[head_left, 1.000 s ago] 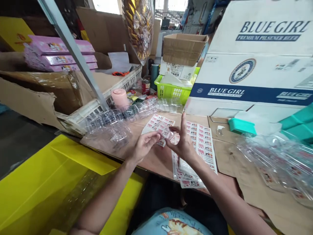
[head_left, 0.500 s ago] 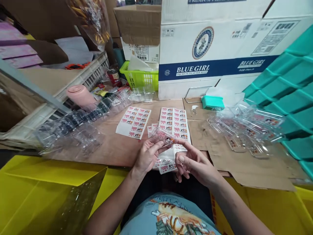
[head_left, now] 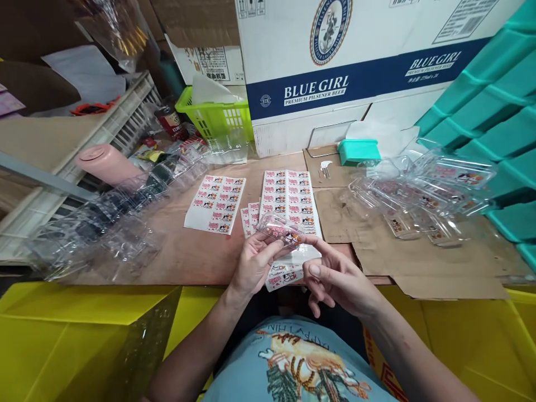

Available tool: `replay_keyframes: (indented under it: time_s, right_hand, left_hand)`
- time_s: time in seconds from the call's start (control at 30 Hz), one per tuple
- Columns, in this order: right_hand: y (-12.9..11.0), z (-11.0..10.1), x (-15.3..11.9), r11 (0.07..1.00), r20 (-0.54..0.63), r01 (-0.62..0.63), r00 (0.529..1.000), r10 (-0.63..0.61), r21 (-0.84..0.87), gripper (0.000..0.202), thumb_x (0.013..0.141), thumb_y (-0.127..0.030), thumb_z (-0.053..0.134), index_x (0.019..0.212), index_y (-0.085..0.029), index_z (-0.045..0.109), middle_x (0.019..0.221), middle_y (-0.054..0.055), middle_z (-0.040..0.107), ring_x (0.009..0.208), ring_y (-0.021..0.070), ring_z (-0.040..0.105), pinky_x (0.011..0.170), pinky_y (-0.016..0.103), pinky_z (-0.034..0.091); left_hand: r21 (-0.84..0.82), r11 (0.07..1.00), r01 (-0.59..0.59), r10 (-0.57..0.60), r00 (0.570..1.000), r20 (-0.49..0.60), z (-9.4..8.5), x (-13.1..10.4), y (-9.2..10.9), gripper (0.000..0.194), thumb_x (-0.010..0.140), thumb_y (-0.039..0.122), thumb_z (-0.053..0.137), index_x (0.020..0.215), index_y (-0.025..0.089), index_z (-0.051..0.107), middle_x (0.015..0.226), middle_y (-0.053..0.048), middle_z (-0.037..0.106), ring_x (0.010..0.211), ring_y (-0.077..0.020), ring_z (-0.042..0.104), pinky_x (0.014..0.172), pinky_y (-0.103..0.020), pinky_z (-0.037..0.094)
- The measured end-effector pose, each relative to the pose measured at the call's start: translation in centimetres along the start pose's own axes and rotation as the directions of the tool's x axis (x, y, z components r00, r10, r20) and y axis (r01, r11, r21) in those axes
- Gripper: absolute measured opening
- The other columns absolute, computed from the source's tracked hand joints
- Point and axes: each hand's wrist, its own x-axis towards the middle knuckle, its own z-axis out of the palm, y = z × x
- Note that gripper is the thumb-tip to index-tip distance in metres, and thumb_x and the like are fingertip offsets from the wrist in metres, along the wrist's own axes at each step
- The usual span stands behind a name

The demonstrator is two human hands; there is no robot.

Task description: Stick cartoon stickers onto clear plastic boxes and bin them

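Observation:
Between my hands is a small clear plastic box (head_left: 281,232) with a cat sticker on its face. My left hand (head_left: 254,264) pinches its left end between thumb and fingers. The index finger of my right hand (head_left: 337,276) touches the box's right end, with the other fingers loosely bent and apart from it. Sheets of cat stickers (head_left: 287,192) lie on the table behind and under the box. Another sticker sheet (head_left: 215,204), with some stickers gone at its left, lies further left.
Clear plastic boxes (head_left: 109,218) line the left side near a pink bottle (head_left: 106,163). Stickered clear boxes (head_left: 422,195) are piled at right, by a teal tray (head_left: 359,151). A green basket (head_left: 218,117) and white carton (head_left: 347,106) stand behind.
The view has shifted closer to the table. The clear box has tilted so its sticker shows more plainly. My right index finger remains at its right end.

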Motion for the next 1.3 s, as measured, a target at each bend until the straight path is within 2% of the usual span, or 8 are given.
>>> replay_keyframes:
  time_s: [0.57,0.73,0.93,1.03,1.1,1.23,1.3]
  right_hand:
    - [0.1,0.4,0.2,1.0,-0.068,0.01,0.998,-0.012,-0.024,0.066,0.089,-0.033,0.067,0.143,-0.024,0.03,0.056,-0.01,0.059,0.033,0.0049,0.039,0.042,0.025,0.054]
    - [-0.1,0.6,0.1,0.998,-0.091,0.006,0.996,-0.012,-0.067,0.067,0.092,-0.033,0.064,0.146,-0.022,0.026,0.055,-0.008,0.061,0.033,0.0074,0.046,0.039,0.022,0.048]
    - [0.0,0.7,0.0,0.99,-0.114,0.012,0.993,-0.029,-0.141,0.067,0.092,-0.037,0.064,0.146,-0.02,0.027,0.055,-0.007,0.062,0.035,0.0093,0.051,0.039,0.021,0.046]
    - [0.1,0.8,0.1,0.988,-0.132,0.018,0.991,-0.038,-0.151,0.068,0.091,-0.038,0.064,0.146,-0.021,0.028,0.056,-0.007,0.061,0.036,0.0091,0.051,0.04,0.021,0.046]
    - [0.1,1.0,0.2,0.986,-0.143,0.015,0.989,-0.04,-0.168,0.067,0.091,-0.039,0.064,0.146,-0.021,0.029,0.056,-0.007,0.061,0.036,0.009,0.05,0.04,0.022,0.047]
    - [0.1,1.4,0.4,0.956,-0.202,0.0,0.977,-0.062,-0.294,0.066,0.091,-0.045,0.06,0.144,-0.019,0.03,0.053,-0.008,0.057,0.036,0.0099,0.048,0.039,0.023,0.045]
    - [0.2,1.5,0.4,0.874,-0.254,0.001,0.957,-0.142,-0.485,0.058,0.094,-0.045,0.054,0.142,-0.019,0.035,0.052,-0.008,0.052,0.038,0.0114,0.047,0.041,0.025,0.046]
  left_hand:
    - [0.028,0.999,0.019,-0.019,1.0,-0.002,-0.1,0.0,-0.1,0.02,0.077,0.018,0.075,0.097,0.019,0.075,0.103,-0.006,0.077,0.102,-0.0247,0.072,0.098,-0.043,0.055]
    - [0.033,0.999,0.011,-0.01,1.0,-0.009,-0.2,0.0,-0.3,0.02,0.077,0.019,0.075,0.097,0.02,0.075,0.103,-0.005,0.078,0.102,-0.0248,0.072,0.099,-0.045,0.054]
    - [0.033,0.999,0.02,-0.019,1.0,-0.02,-0.3,-0.1,-0.2,0.023,0.074,0.019,0.077,0.098,0.019,0.074,0.106,-0.006,0.077,0.106,-0.027,0.07,0.101,-0.046,0.053]
    - [0.006,1.0,0.03,-0.03,1.0,-0.009,-0.3,0.0,-0.1,0.021,0.08,0.028,0.073,0.1,0.018,0.074,0.108,-0.008,0.076,0.107,-0.0278,0.07,0.101,-0.048,0.052]
    - [-0.009,1.0,0.014,-0.014,0.998,-0.054,0.0,0.1,-0.1,0.02,0.084,0.033,0.07,0.095,0.017,0.074,0.103,-0.008,0.077,0.101,-0.0266,0.072,0.096,-0.048,0.055]
    - [0.042,0.997,-0.069,0.075,0.985,-0.154,0.8,0.1,-0.4,0.015,0.082,0.034,0.073,0.085,0.019,0.074,0.094,-0.003,0.078,0.088,-0.0216,0.074,0.087,-0.042,0.059]
    - [0.094,0.99,-0.104,0.119,0.978,-0.171,1.1,0.0,-0.7,0.016,0.082,0.036,0.073,0.084,0.02,0.075,0.093,-0.003,0.078,0.088,-0.0209,0.074,0.085,-0.038,0.06]
